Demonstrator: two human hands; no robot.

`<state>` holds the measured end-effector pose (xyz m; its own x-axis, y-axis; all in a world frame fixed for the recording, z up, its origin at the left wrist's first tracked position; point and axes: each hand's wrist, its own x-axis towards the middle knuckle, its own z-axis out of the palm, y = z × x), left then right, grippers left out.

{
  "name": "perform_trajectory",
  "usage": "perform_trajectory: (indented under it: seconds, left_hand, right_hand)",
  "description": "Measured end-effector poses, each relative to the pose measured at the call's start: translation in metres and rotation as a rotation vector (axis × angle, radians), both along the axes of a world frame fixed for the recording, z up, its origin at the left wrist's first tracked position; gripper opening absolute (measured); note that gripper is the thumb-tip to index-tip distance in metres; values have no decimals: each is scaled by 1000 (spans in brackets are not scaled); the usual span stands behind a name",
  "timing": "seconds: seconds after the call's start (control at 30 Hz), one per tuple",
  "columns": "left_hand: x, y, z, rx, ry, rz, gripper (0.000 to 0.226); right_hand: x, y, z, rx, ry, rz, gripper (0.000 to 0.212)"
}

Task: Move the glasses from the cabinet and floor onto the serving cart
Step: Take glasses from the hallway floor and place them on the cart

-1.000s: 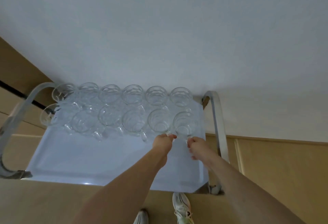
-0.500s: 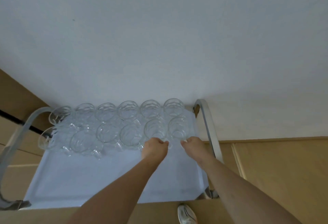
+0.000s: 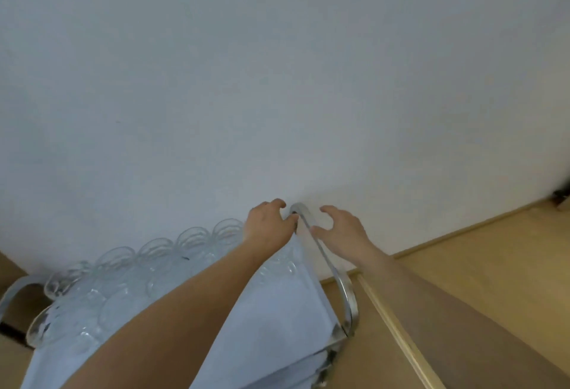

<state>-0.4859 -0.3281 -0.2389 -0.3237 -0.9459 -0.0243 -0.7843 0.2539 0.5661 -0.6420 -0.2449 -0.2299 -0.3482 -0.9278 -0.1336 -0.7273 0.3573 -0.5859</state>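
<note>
Glasses (image 3: 129, 280) stand packed in two rows along the far edge of the serving cart (image 3: 277, 311), against the white wall (image 3: 277, 65), the rows now reaching the right end. Half a second ago both hands were setting the last two at that end; since released and left standing. Left hand (image 3: 267, 224) lifted clear, fingers loosely curled, holding nothing, fingertips close to the chrome handle (image 3: 327, 259), contact not clear. Right hand (image 3: 342, 228) further right, spread wide and empty, just beside the same handle. Near part of the tray bare. Probably one delivery finished; likely off next for more from cabinet or floor, neither in view.
</note>
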Motion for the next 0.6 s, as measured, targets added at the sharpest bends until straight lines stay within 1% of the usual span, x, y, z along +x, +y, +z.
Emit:
perform_trajectory:
  seconds: [0.1, 0.23, 0.4, 0.6]
  left_hand:
    - [-33, 18, 15, -27, -28, -173, 60]
    - [-84, 57, 38, -89, -84, -369, 68]
    - [-165, 116, 67, -212, -76, -579, 68]
    - [-279, 206, 73, -287, -108, -786, 68]
  right_hand:
    - [-28, 34, 15, -15, 71, -96, 69]
    - [-67, 86, 33, -59, 96, -243, 73]
    - [-128, 164, 40, -101, 119, -404, 75]
    - [-215, 271, 38, -105, 143, -586, 77]
